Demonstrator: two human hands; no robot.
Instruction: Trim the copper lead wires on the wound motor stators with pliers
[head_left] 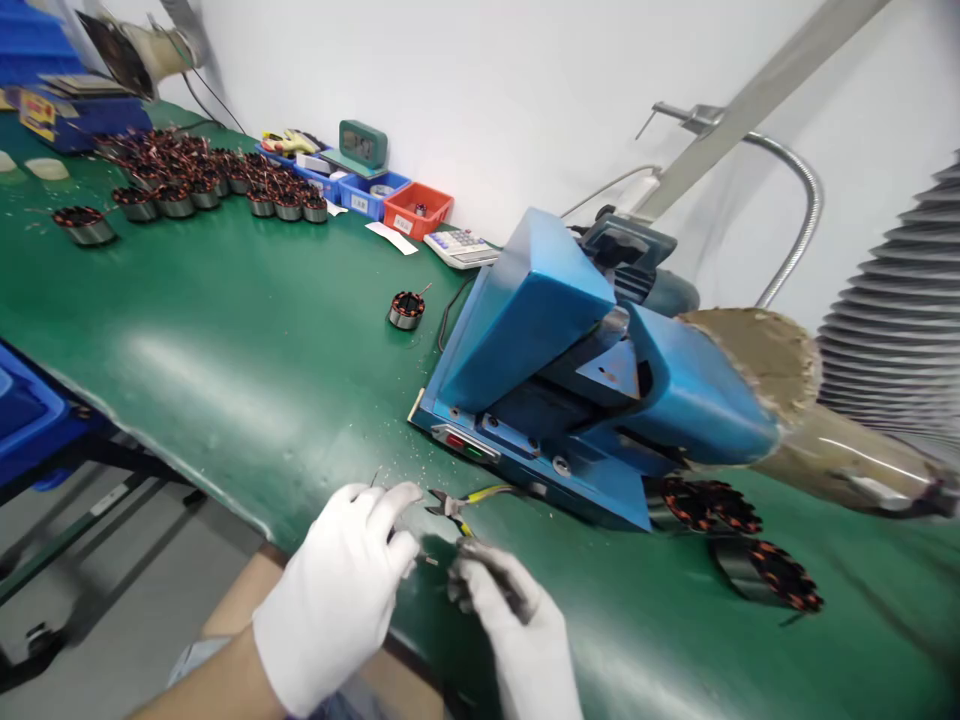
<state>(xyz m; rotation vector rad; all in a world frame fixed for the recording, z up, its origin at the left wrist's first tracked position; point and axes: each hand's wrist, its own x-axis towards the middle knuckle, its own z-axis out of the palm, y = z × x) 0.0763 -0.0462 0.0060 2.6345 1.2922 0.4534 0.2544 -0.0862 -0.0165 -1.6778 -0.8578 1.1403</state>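
Note:
Both my hands wear white gloves and rest at the near edge of the green table mat (247,370). My left hand (341,590) is curled, fingers bent toward the right; whatever is under it is hidden. My right hand (514,625) has dark-stained fingertips pinched together, close to the left hand. A tiny wire-like piece (429,560) shows between the two hands. Yellow-handled cutters (466,500) lie on the mat just beyond my fingers. Two wound stators (709,505) (769,575) lie to the right, beside the blue machine.
A blue machine (555,370) with a brown hose (757,355) fills the middle right. A lone stator (406,310) sits behind it to the left, and several stators (202,175) are grouped far left. Small bins (417,208), a calculator (459,247) and a clock (363,143) line the wall.

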